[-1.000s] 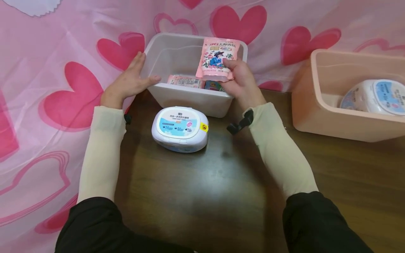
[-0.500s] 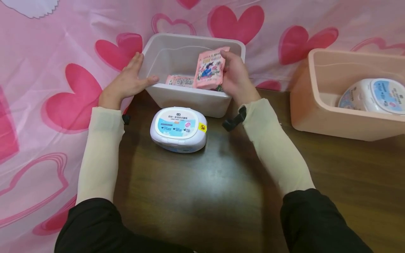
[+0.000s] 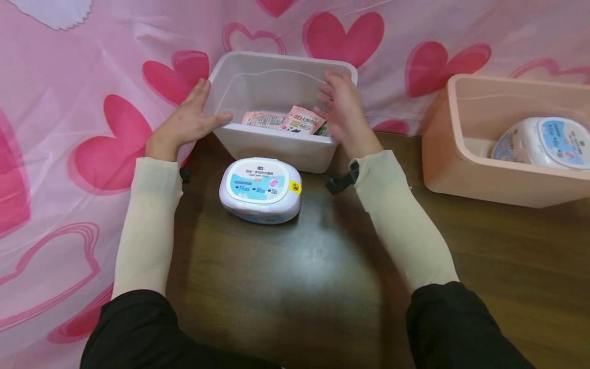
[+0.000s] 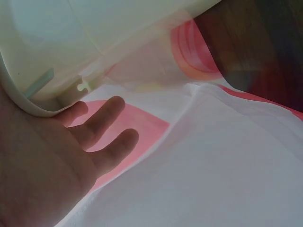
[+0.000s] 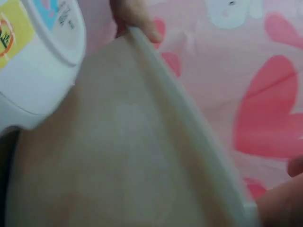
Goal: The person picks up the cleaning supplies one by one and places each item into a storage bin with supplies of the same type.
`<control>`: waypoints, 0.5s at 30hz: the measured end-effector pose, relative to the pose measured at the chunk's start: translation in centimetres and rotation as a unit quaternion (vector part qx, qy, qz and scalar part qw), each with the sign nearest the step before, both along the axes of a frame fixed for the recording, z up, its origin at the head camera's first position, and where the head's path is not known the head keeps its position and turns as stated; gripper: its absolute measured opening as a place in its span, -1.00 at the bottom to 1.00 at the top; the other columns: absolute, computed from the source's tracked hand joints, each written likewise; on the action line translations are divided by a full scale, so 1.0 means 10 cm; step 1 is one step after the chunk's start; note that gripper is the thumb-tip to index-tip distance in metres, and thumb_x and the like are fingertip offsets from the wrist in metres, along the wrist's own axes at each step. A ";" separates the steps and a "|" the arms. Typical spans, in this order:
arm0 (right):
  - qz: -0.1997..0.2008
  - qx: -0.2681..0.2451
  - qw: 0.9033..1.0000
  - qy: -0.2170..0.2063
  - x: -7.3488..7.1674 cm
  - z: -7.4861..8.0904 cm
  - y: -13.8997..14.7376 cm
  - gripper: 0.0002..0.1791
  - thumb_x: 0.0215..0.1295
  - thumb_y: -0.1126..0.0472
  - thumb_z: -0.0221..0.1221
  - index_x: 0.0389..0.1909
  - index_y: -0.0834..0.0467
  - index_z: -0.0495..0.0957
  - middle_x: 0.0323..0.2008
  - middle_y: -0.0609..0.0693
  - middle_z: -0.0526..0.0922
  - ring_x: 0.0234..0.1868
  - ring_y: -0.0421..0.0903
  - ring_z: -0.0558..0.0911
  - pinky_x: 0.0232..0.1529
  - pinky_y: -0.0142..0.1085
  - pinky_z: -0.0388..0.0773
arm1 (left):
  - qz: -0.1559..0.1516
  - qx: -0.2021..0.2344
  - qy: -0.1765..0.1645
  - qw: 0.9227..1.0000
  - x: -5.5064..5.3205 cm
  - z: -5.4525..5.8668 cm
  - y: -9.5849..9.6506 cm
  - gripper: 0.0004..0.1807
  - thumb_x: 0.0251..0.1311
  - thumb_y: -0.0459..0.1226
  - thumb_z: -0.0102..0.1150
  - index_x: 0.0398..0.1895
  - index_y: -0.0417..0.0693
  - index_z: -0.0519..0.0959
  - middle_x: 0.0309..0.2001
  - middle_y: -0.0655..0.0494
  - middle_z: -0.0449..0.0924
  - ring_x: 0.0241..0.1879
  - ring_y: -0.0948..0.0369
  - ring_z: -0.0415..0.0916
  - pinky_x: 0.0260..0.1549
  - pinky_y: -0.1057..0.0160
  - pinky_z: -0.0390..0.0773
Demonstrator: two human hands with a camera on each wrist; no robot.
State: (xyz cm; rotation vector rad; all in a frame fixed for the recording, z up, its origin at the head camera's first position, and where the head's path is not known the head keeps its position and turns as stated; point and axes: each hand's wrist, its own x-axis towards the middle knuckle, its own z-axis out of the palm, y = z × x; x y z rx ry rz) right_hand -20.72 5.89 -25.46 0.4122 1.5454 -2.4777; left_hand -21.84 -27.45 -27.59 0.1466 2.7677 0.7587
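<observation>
A pale grey-white plastic bin (image 3: 272, 146) stands against the pink cloth in the head view. My left hand (image 3: 183, 123) rests at its left end, thumb over the front rim corner; in the left wrist view the fingers (image 4: 113, 149) extend loosely outside the bin wall. My right hand (image 3: 343, 110) is over the bin's right end with spread fingers and nothing held. Inside lie a pink pouch with printed lettering (image 3: 301, 120), another pink packet (image 3: 262, 119) back side up, and a partly hidden green item (image 3: 321, 129).
A white oval lidded tub (image 3: 260, 189) with a blue label sits on the dark wooden table (image 3: 286, 277) before the bin. At right stands a peach bin (image 3: 498, 179) holding a similar tub (image 3: 530, 141). Heart-printed cloth (image 3: 396, 31) rises behind and at left.
My right hand lowered the pink pouch into the white bin and let it go; it now lies beside the other packet, and the fingers have spread. My left hand has stayed put.
</observation>
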 end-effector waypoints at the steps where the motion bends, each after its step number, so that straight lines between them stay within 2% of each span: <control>1: 0.016 0.002 1.000 0.018 0.03 0.03 0.03 -0.52 0.54 0.14 0.07 0.42 -0.01 0.35 0.29 0.00 0.48 0.28 -0.01 0.47 0.29 -0.11 0.41 | 0.000 0.001 -0.002 1.000 0.00 0.00 -0.01 0.22 0.15 0.38 0.14 0.61 0.38 -0.47 0.62 0.27 -0.58 0.58 0.05 -0.50 0.36 -0.41 -0.07; 3: 0.053 0.021 0.996 0.069 0.12 0.10 0.11 -0.66 0.55 0.22 0.05 0.25 0.15 0.48 0.13 0.14 0.61 0.14 0.10 0.59 0.21 -0.08 0.50 | 0.003 0.003 -0.007 1.000 0.00 -0.02 -0.05 0.23 0.14 0.38 0.16 0.60 0.39 -0.48 0.62 0.26 -0.59 0.58 0.05 -0.51 0.35 -0.42 -0.04; 5: 0.082 0.067 0.986 0.126 0.23 0.18 0.22 -0.75 0.54 0.27 0.04 0.12 0.21 0.55 -0.01 0.20 0.67 0.02 0.15 0.66 0.12 -0.11 0.58 | 0.003 0.003 -0.005 1.000 0.01 -0.03 -0.11 0.24 0.15 0.36 0.17 0.60 0.35 -0.49 0.62 0.22 -0.59 0.58 0.03 -0.52 0.33 -0.44 -0.02; 8: 0.097 0.139 0.961 0.217 0.41 0.29 0.42 -0.81 0.50 0.32 0.08 0.00 0.26 0.59 -0.17 0.23 0.69 -0.16 0.16 0.70 -0.01 -0.18 0.66 | 0.002 0.001 0.004 1.000 0.02 -0.06 -0.20 0.22 0.19 0.33 0.16 0.61 0.30 -0.48 0.62 0.19 -0.58 0.58 0.01 -0.51 0.32 -0.46 -0.02; 11: 0.097 0.194 0.933 0.286 0.61 0.39 0.69 -0.85 0.46 0.35 0.13 -0.10 0.30 0.63 -0.26 0.21 0.68 -0.24 0.12 0.69 -0.11 -0.27 0.68 | 0.003 0.002 0.010 1.000 0.01 -0.07 -0.27 0.21 0.20 0.32 0.15 0.62 0.27 -0.47 0.63 0.16 -0.57 0.58 -0.01 -0.49 0.30 -0.48 0.00; 13: 0.099 0.223 0.920 0.308 0.73 0.44 0.89 -0.87 0.45 0.35 0.14 -0.14 0.31 0.64 -0.29 0.20 0.66 -0.26 0.08 0.67 -0.18 -0.34 0.67 | 0.003 0.002 0.013 1.000 0.01 -0.08 -0.31 0.21 0.21 0.32 0.14 0.62 0.26 -0.47 0.63 0.15 -0.56 0.58 -0.02 -0.49 0.29 -0.49 0.02; 15: 0.101 0.274 0.907 0.304 0.87 0.50 1.09 -0.88 0.46 0.32 0.15 -0.15 0.26 0.64 -0.29 0.16 0.66 -0.25 0.03 0.67 -0.18 -0.38 0.64 | 0.003 0.002 0.015 1.000 0.00 -0.09 -0.34 0.21 0.21 0.32 0.14 0.62 0.25 -0.47 0.63 0.13 -0.55 0.58 -0.04 -0.48 0.27 -0.49 0.04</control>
